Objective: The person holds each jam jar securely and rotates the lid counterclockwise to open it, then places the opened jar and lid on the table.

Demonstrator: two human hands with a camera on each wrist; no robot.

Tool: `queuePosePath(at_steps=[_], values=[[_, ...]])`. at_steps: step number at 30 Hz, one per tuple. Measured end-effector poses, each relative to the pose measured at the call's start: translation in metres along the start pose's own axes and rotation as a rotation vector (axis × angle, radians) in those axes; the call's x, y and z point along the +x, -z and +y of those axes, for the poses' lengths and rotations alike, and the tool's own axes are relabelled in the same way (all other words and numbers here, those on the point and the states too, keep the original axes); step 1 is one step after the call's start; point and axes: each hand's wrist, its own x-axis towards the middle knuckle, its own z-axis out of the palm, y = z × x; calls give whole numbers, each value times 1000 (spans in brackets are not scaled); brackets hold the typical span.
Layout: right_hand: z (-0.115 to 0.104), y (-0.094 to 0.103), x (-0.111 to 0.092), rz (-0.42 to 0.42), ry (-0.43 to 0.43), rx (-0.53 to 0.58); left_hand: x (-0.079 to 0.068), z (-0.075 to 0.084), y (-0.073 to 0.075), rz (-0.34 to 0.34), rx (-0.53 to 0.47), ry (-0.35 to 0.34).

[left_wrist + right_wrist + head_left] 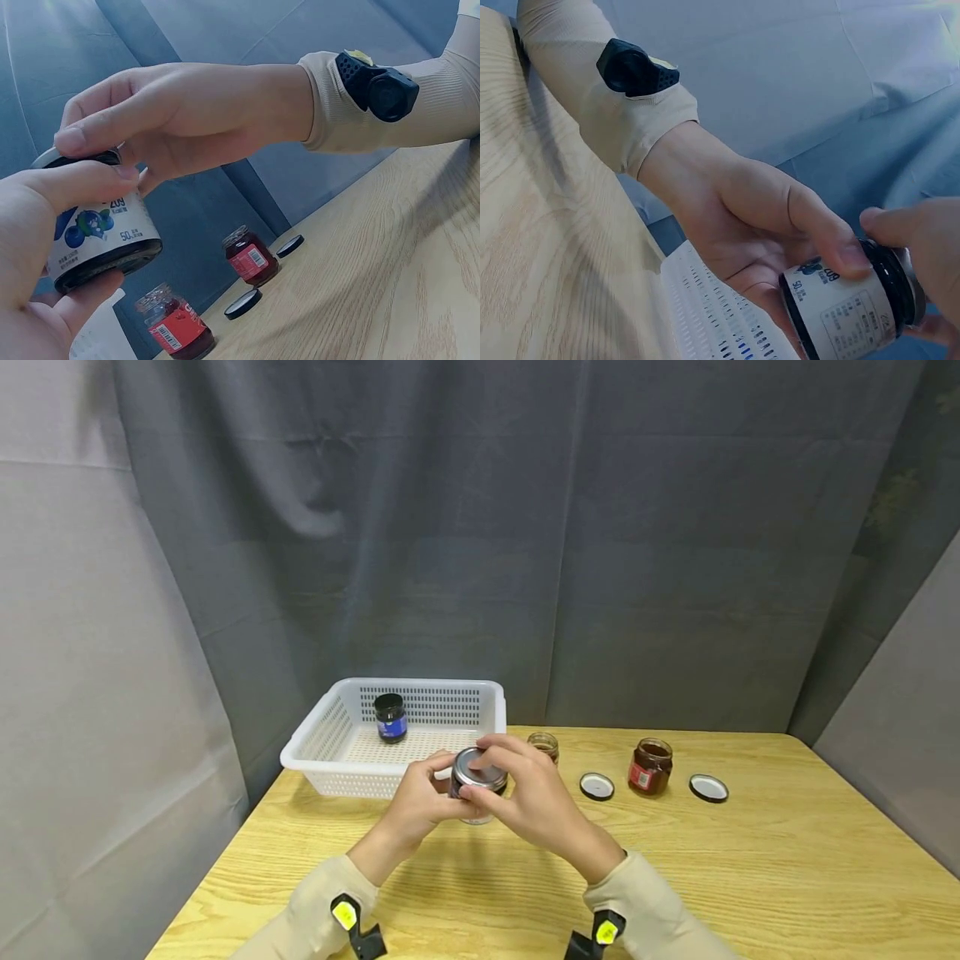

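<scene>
A blueberry jam jar [847, 315] with a white label is raised over the table, tilted in both wrist views. My left hand [416, 802] grips its body, with the thumb across the label. At the top, the silvery lid [478, 770] sits on the jar, and my right hand [536, 789] holds it by the rim with thumb and fingers. In the left wrist view the right fingers [71, 141] come down over the lid's edge, and blueberries show on the label below. The palm side of the left hand is partly hidden by the jar.
A white plastic basket [345, 768] at the back left holds a dark jar with a blue label [392, 720]. Behind the right hand stands a lidless jar [180, 330]; another lidless red-labelled jar [649, 768] is farther right. Two lids [597, 787] lie upturned on the wooden table [750, 877].
</scene>
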Motion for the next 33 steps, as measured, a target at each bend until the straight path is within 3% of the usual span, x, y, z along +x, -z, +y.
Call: queuePosePath(at_steps=[11,27,33], values=[[2,5,1,-71,-6,95,-1,0,0,11,13,-7],[-2,4,0,-6,-43,49,-2,2,-1,15,31,25],[-2,5,2,-26,-40,41,-2,3,-2,9,20,22]])
